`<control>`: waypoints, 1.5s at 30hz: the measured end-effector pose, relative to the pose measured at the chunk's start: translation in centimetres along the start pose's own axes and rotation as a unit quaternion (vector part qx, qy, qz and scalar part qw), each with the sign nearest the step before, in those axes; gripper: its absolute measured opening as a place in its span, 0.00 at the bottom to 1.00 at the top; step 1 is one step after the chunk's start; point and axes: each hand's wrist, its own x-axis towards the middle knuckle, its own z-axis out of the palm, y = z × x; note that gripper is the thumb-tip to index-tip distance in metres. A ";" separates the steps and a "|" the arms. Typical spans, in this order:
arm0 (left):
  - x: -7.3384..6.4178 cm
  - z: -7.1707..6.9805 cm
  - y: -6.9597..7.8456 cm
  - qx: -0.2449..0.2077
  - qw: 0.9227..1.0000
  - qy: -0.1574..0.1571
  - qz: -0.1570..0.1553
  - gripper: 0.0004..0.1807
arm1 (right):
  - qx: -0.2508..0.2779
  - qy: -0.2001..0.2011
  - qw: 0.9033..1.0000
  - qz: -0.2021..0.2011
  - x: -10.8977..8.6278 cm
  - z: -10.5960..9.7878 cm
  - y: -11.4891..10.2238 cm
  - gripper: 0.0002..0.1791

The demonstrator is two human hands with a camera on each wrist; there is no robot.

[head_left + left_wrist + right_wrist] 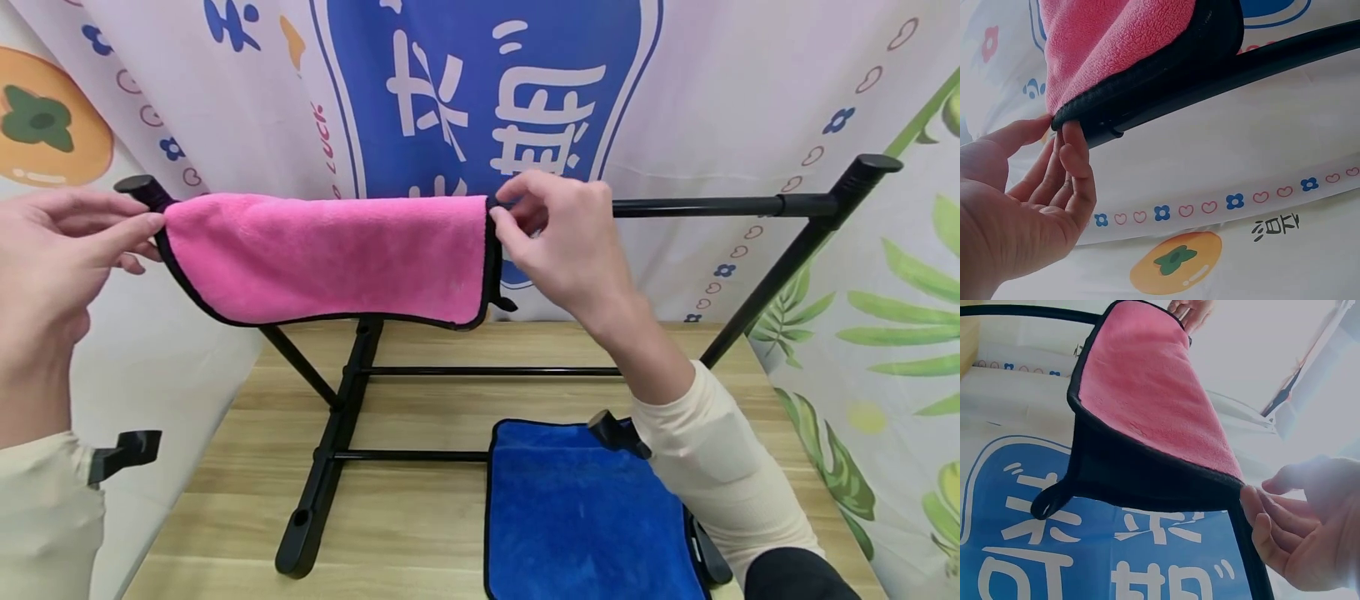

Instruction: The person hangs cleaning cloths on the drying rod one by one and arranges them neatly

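Observation:
A pink towel (330, 258) with black edging and a dark underside hangs folded over the top bar of a black rack (697, 207). My left hand (56, 258) pinches the towel's left edge near the bar's left end, between thumb and fingertips. At the towel's upper right edge, the curled fingers and thumb of my right hand (566, 242) hold it lightly by the bar. The right wrist view shows the dark underside and a hanging loop (1054, 499) at the lower corner. A blue towel (585, 508) with black edging lies flat under the right forearm.
The rack stands on a wooden tabletop (420, 517), with a black foot (296, 542) at front left and lower crossbars (420, 456). Printed curtain cloth (720, 100) hangs close behind. Leaf-patterned cloth (900, 333) is on the right.

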 end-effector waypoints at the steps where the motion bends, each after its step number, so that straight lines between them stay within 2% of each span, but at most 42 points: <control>1: 0.0 0.0 0.0 -0.008 1.000 -0.003 -0.001 0.08 | -0.003 -0.004 1.000 0.008 -0.2 0.0 0.0 0.09; 6: 0.1 -0.1 0.0 0.012 1.000 -0.009 -0.013 0.08 | 0.010 -0.015 1.000 0.022 -0.5 0.6 0.0 0.12; 11: 0.1 0.0 -0.1 -0.018 1.000 -0.010 -0.022 0.09 | 0.048 0.005 0.999 0.014 -0.4 1.1 0.2 0.12; 15: 0.2 0.0 -0.1 -0.015 0.999 -0.011 -0.028 0.09 | 0.069 0.011 0.997 0.021 -0.2 1.2 0.3 0.11; 23: 0.3 0.0 -0.3 -0.043 0.998 -0.034 -0.038 0.10 | 0.084 0.019 0.996 0.035 0.1 1.1 0.0 0.11; 26: 0.4 0.0 -0.4 -0.035 0.998 -0.035 -0.036 0.09 | 0.092 0.022 0.995 0.038 0.2 1.0 0.0 0.10; 33: 0.7 0.1 -0.6 -0.004 1.000 0.001 -0.031 0.10 | 0.113 0.032 0.993 0.029 0.7 1.0 0.1 0.07; 39: 0.9 0.6 -0.4 -0.026 0.998 0.044 -0.022 0.08 | 0.124 0.028 0.991 0.036 1.0 1.1 0.0 0.06; 45: 0.8 0.7 -0.6 -0.043 0.998 0.043 -0.024 0.10 | 0.104 0.017 0.994 0.035 0.8 1.2 0.1 0.06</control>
